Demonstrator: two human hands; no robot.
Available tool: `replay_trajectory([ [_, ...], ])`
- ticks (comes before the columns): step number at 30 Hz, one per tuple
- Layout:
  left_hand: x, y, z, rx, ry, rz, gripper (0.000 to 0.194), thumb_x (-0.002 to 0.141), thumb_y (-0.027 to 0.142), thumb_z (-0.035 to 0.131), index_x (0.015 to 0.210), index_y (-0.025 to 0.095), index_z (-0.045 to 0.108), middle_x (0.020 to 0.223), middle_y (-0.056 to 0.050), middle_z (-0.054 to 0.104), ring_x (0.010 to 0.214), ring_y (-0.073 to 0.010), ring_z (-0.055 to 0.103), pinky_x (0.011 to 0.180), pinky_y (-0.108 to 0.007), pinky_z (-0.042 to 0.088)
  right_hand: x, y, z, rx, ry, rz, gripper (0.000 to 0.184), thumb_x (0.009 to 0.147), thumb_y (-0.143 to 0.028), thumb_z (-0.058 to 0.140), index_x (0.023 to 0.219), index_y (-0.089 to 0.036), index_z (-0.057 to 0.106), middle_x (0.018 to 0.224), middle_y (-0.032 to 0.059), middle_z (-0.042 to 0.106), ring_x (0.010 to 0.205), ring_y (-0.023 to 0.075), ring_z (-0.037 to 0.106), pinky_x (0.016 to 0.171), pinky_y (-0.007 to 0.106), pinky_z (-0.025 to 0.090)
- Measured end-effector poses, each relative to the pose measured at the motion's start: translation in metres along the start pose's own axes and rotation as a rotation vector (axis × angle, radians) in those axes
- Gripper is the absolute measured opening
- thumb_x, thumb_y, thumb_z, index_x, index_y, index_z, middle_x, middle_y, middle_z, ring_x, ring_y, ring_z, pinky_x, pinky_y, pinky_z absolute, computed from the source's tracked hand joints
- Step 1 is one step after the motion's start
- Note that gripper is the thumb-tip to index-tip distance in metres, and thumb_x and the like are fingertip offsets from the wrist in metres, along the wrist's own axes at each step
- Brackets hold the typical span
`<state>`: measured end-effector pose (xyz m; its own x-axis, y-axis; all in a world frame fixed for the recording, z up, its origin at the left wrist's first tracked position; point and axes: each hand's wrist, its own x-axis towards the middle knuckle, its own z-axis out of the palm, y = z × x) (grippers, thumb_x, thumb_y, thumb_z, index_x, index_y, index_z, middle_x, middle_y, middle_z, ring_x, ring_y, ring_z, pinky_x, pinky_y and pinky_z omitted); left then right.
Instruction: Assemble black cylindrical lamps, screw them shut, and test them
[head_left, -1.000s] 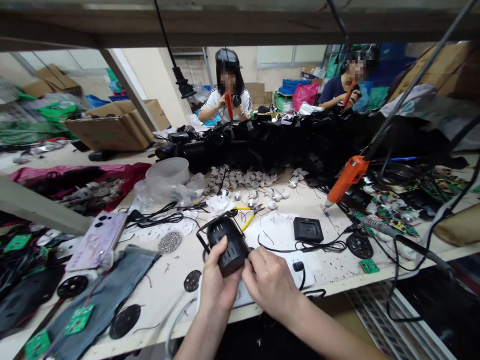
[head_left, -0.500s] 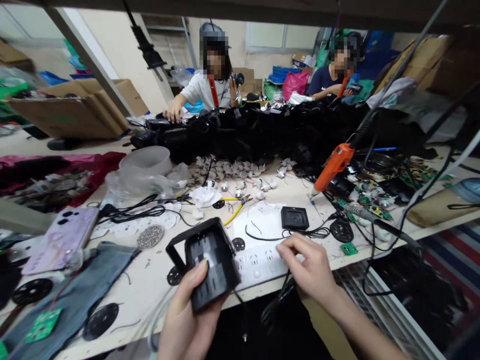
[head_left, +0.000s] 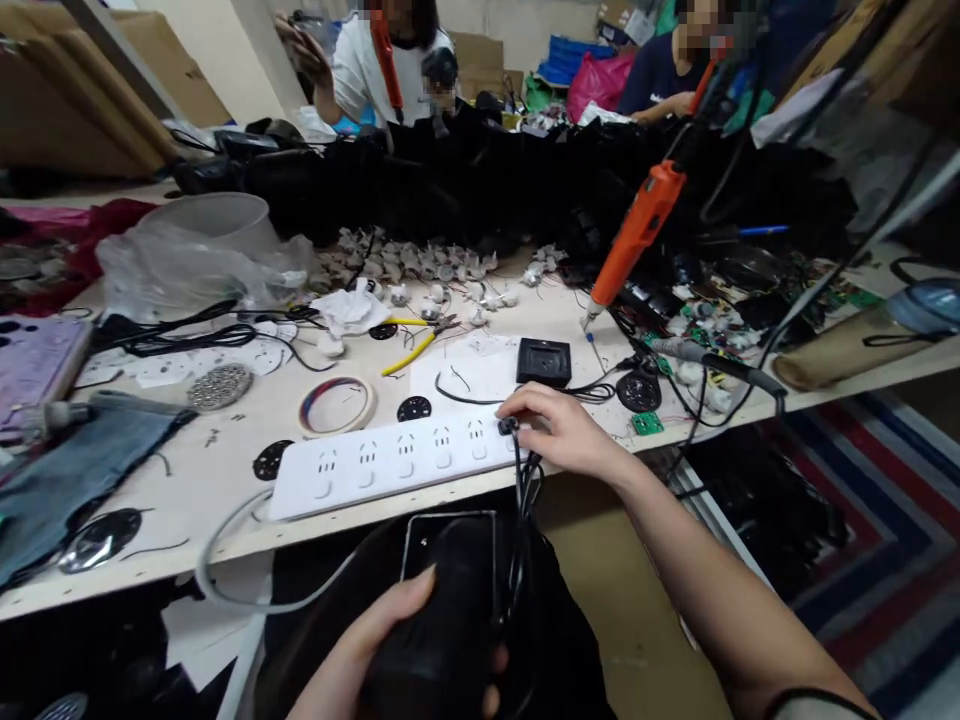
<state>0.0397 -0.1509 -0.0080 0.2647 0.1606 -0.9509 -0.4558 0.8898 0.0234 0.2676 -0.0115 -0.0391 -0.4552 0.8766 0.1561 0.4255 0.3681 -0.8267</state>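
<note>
My left hand (head_left: 390, 630) is wrapped round a black boxy device with a thin bracket (head_left: 450, 610), held low in front of the table edge. Its underside is hidden by my fingers. My right hand (head_left: 559, 425) pinches a black plug (head_left: 508, 425) at the right end of a white power strip (head_left: 390, 460). Whether the plug's pins sit fully in the socket cannot be seen. A bundled black cord (head_left: 521, 520) hangs from there past the device.
Behind the strip lie a tape roll (head_left: 337, 405), yellow-handled pliers (head_left: 416, 345) and a black square part (head_left: 544, 362). An orange electric screwdriver (head_left: 637, 235) hangs at the right. Many small white parts (head_left: 412, 262) and a soldering iron (head_left: 705, 358) are further back. Two people sit opposite.
My left hand has lowered the black device below the table edge, uncovering the power strip. My right hand is now at the strip's end with the plug. The view has tilted down.
</note>
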Motion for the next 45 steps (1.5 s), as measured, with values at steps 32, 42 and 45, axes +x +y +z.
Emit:
replay_trajectory([
  [32, 0.116, 0.006, 0.082, 0.503, -0.034, -0.094, 0.038, 0.081, 0.045, 0.066, 0.091, 0.009, 0.065, 0.072, -0.014, 0.073, 0.059, -0.0230, 0.069, 0.055, -0.033, 0.058, -0.164, -0.018, 0.092, 0.116, 0.908, 0.207, 0.042, 0.089, -0.031, 0.057, 0.129, -0.021, 0.052, 0.120, 0.0136, 0.058, 0.104, 0.0240, 0.062, 0.083, 0.038, 0.057],
  [42, 0.126, 0.004, 0.089, 0.565, 0.065, -0.103, 0.034, 0.086, 0.039, 0.059, 0.097, 0.006, 0.064, 0.076, -0.021, 0.073, 0.060, -0.0269, 0.070, 0.053, -0.035, 0.057, -0.150, 0.064, 0.117, 0.301, 0.862, 0.745, 0.015, 0.075, -0.025, 0.072, 0.087, -0.017, 0.071, 0.094, 0.0063, 0.063, 0.091, 0.0195, 0.063, 0.077, 0.031, 0.054],
  [45, 0.129, 0.005, 0.088, 0.573, 0.095, -0.081, 0.034, 0.087, 0.035, 0.058, 0.105, 0.006, 0.062, 0.078, -0.022, 0.073, 0.062, -0.0287, 0.071, 0.052, -0.036, 0.057, -0.144, 0.060, 0.121, 0.328, 0.874, 0.757, 0.015, 0.075, -0.022, 0.070, 0.089, -0.016, 0.070, 0.096, 0.0058, 0.060, 0.083, 0.0169, 0.063, 0.068, 0.027, 0.055],
])
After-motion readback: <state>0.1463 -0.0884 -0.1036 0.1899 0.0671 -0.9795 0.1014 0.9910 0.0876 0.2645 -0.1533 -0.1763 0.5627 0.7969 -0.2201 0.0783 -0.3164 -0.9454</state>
